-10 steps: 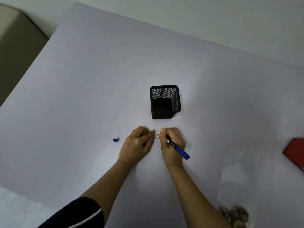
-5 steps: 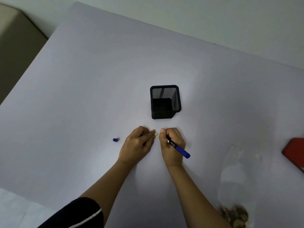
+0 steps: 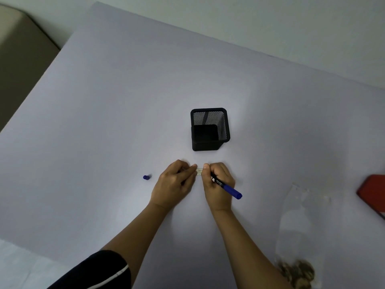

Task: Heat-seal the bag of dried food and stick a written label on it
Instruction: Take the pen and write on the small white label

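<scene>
A small white label (image 3: 199,171) with printed lines lies on the table between my hands. My left hand (image 3: 174,183) pins its left end with curled fingers. My right hand (image 3: 217,183) grips a blue marker (image 3: 227,187), tip down on the label, barrel pointing back to the right. The marker's blue cap (image 3: 146,177) lies loose to the left. A clear plastic bag (image 3: 300,230) with brown dried food (image 3: 298,274) in its bottom lies flat at the lower right.
A black mesh pen holder (image 3: 209,129) stands just behind my hands. A red object (image 3: 373,193) is cut off by the right edge. The pale table (image 3: 125,101) ends at the left, with a beige surface (image 3: 18,55) beyond.
Both hands stay on the label; the marker's barrel has shifted very slightly. Nothing else has moved.
</scene>
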Available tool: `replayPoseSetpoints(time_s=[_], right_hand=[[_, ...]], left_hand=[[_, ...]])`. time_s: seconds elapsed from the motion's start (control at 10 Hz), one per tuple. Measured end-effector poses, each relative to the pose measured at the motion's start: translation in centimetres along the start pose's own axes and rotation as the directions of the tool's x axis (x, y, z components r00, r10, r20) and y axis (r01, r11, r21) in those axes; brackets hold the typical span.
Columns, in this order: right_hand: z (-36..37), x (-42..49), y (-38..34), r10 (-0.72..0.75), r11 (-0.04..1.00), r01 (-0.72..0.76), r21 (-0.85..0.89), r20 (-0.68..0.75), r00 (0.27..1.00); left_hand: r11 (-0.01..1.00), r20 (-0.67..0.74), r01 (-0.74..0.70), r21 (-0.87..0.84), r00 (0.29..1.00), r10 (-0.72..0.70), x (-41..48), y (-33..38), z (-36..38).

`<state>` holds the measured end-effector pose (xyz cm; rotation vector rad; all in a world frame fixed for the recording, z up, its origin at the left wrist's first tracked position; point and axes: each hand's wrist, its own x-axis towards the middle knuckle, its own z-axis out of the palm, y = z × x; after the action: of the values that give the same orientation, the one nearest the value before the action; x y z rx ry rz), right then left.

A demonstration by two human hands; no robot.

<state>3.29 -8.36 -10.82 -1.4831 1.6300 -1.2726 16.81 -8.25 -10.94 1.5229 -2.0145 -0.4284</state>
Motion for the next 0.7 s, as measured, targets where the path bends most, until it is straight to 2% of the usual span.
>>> replayPoseSetpoints(time_s=[0.7], right_hand=[[0.00, -0.03, 0.15, -0.030, 0.999, 0.030, -0.010, -0.006, 1.000]], left_hand=[[1.000, -0.003, 0.009, -0.003, 1.000, -0.009, 0.07, 0.06, 0.02]])
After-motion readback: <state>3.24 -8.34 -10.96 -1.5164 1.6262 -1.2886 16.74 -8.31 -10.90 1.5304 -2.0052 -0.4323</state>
